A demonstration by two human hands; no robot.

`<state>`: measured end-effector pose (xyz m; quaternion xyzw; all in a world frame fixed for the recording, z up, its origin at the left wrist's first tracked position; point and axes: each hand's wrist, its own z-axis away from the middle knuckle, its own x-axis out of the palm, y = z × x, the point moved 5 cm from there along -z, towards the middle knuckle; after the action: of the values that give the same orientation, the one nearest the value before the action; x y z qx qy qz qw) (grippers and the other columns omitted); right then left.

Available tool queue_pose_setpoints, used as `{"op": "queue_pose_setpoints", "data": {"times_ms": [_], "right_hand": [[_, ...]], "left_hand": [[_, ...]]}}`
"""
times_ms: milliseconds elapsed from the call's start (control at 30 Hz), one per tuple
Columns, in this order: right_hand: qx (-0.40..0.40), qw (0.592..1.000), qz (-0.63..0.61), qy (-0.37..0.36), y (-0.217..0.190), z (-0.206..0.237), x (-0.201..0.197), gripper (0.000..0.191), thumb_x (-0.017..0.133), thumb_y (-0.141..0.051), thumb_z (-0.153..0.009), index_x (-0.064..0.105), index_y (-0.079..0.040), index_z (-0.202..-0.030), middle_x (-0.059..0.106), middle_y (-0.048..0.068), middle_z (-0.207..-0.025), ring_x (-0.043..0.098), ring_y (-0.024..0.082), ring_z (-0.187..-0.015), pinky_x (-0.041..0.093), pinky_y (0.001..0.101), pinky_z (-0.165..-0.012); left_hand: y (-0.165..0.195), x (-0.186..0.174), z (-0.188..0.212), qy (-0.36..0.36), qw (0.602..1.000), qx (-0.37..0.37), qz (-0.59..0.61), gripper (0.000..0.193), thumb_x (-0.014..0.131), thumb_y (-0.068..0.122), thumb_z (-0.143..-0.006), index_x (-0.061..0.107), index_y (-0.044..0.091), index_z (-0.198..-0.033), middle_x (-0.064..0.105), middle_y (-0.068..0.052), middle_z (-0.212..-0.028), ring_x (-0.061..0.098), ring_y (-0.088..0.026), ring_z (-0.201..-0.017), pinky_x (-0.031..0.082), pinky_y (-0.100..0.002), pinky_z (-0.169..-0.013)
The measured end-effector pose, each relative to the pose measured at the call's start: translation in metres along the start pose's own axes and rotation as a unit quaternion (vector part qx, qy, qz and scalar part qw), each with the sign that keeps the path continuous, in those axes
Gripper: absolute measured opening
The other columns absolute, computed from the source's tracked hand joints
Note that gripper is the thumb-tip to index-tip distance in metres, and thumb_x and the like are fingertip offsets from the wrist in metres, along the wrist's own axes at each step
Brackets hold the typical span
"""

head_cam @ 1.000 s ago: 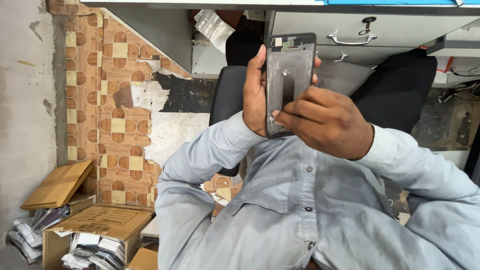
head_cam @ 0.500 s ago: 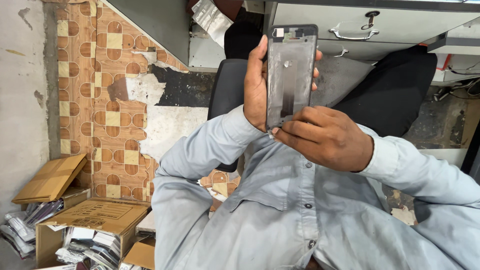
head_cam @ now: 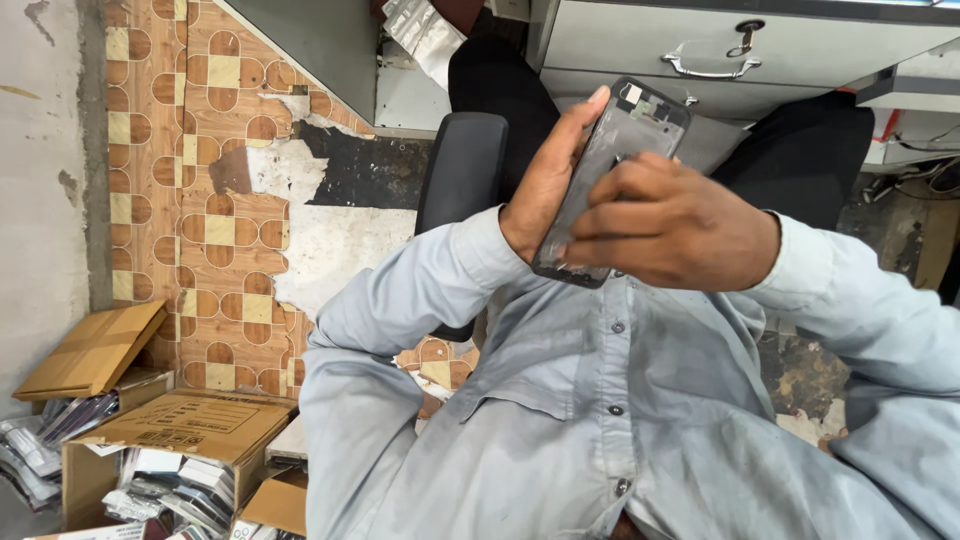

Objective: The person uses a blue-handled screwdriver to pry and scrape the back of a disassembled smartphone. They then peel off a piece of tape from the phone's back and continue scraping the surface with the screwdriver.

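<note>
A dark grey phone frame [head_cam: 628, 140], a thin rectangular shell with small parts at its top end, is held up in front of my chest and tilted edge-on to the right. My left hand [head_cam: 545, 185] grips its left edge, thumb stretched up along the side. My right hand [head_cam: 675, 225] covers the lower half of the phone frame, fingers curled over its face. Both sleeves are pale grey-blue. My lap in black trousers shows behind the hands.
A grey metal drawer unit [head_cam: 740, 45] with a handle and key stands ahead. A black chair armrest [head_cam: 460, 170] is left of my hands. Open cardboard boxes [head_cam: 170, 440] with packets sit on the worn patterned floor [head_cam: 215, 230] at lower left.
The phone frame faced the camera flat and upright; now it is turned edge-on and tilted right. Both hands kept hold, and the view shifted closer.
</note>
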<state>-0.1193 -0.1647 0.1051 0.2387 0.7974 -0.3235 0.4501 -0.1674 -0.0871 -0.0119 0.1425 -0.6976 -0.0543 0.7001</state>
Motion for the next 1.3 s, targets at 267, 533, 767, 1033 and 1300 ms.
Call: {"op": "queue_pose_setpoints", "data": {"times_ms": [267,533,767,1033,1300], "right_hand": [[0.375,0.812,-0.276,0.352,0.051,0.073,-0.027,0.005,0.078,-0.001,-0.108,0.074,0.001,-0.107,0.071,0.01,-0.093,0.063,0.011,-0.07,0.05,0.0212,-0.062],[0.379,0.733,-0.4,0.399,0.072,0.089,-0.011,0.007,0.077,-0.001,-0.103,0.071,0.003,-0.103,0.074,0.01,-0.09,0.063,0.008,-0.067,0.051,0.0208,-0.062],[0.402,0.769,-0.316,0.383,0.075,0.091,-0.014,0.008,0.078,-0.001,-0.104,0.071,0.002,-0.102,0.071,0.007,-0.083,0.062,0.007,-0.064,0.05,0.0198,-0.059],[0.421,0.768,-0.274,0.396,0.082,0.101,-0.018,0.01,0.077,0.0,-0.107,0.069,0.002,-0.101,0.07,0.007,-0.083,0.063,0.006,-0.064,0.05,0.0184,-0.059],[0.376,0.77,-0.318,0.407,0.061,0.09,-0.016,0.013,0.075,0.004,-0.111,0.068,0.005,-0.1,0.069,0.01,-0.083,0.065,0.01,-0.066,0.051,0.0206,-0.061]], "left_hand": [[0.024,0.022,0.006,-0.001,0.997,0.071,-0.012,0.078,0.033,0.062,-0.108,0.055,-0.003,-0.145,0.066,-0.021,-0.137,0.071,-0.023,-0.1,0.062,-0.037,-0.088],[0.026,0.029,0.012,-0.007,0.998,0.061,-0.014,0.082,0.028,0.063,-0.109,0.055,-0.005,-0.147,0.064,-0.023,-0.13,0.071,-0.027,-0.097,0.064,-0.038,-0.082],[0.026,0.02,0.01,0.038,0.997,0.067,-0.031,0.084,0.028,0.064,-0.109,0.054,-0.006,-0.147,0.06,-0.021,-0.143,0.071,-0.027,-0.105,0.065,-0.042,-0.086],[0.029,0.033,0.01,-0.043,0.995,0.091,0.001,0.08,0.027,0.061,-0.111,0.047,-0.005,-0.151,0.049,-0.029,-0.154,0.071,-0.021,-0.1,0.063,-0.033,-0.083],[0.025,0.023,0.007,-0.016,0.994,0.099,-0.042,0.079,0.027,0.06,-0.113,0.051,-0.007,-0.147,0.054,-0.024,-0.15,0.07,-0.019,-0.099,0.063,-0.033,-0.084]]}}
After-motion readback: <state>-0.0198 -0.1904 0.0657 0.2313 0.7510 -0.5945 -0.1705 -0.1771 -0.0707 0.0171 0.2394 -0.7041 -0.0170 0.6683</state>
